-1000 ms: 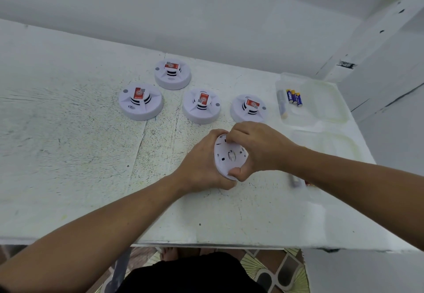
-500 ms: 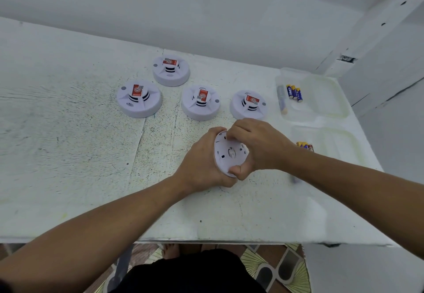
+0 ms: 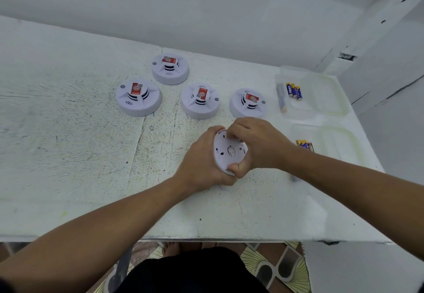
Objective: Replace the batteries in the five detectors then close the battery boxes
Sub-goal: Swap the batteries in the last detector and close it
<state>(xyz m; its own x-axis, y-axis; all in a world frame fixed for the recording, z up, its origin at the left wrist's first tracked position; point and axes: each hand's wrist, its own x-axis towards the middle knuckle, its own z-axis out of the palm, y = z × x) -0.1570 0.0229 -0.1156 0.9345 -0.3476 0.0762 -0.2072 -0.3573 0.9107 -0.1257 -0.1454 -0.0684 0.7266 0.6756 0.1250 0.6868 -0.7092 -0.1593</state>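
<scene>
I am standing at a scuffed white table [image 3: 68, 155] set against a pale wall [image 3: 206, 17]. My left hand [image 3: 202, 162] is wrapping around the held detector [image 3: 226, 153] from behind, with its fingers curled on the rim. It is tipping the detector on edge just above the tabletop, so the flat underside is facing me. My right hand [image 3: 259, 146] is clamping the same detector from the other side. Its thumb is pressing at the lower rim and its bent fingertips are digging in at the upper edge of the underside. I cannot tell whether the battery box under those fingers is open or closed.

Just beyond my knuckles, three upright detectors are sitting in a loose row: the right detector [image 3: 248, 103], the middle detector [image 3: 200, 101] and the left detector [image 3: 138, 97]. The back detector [image 3: 170, 69] is sitting farther off behind them. Each one is showing a red label on its raised centre.

To my right, the far tray [image 3: 325, 95], made of clear plastic, is holding blue-and-yellow batteries [image 3: 293, 90], with a grey battery [image 3: 281, 97] lying alongside. The near tray [image 3: 339, 146] is lying closer to me. Yellow-and-red batteries [image 3: 305, 144] are showing just past my right wrist at its left edge, and I cannot tell whether they are lying inside it.

Below the table edge, patterned floor tiles [image 3: 275, 265] and my dark clothing [image 3: 190, 269] are showing.
</scene>
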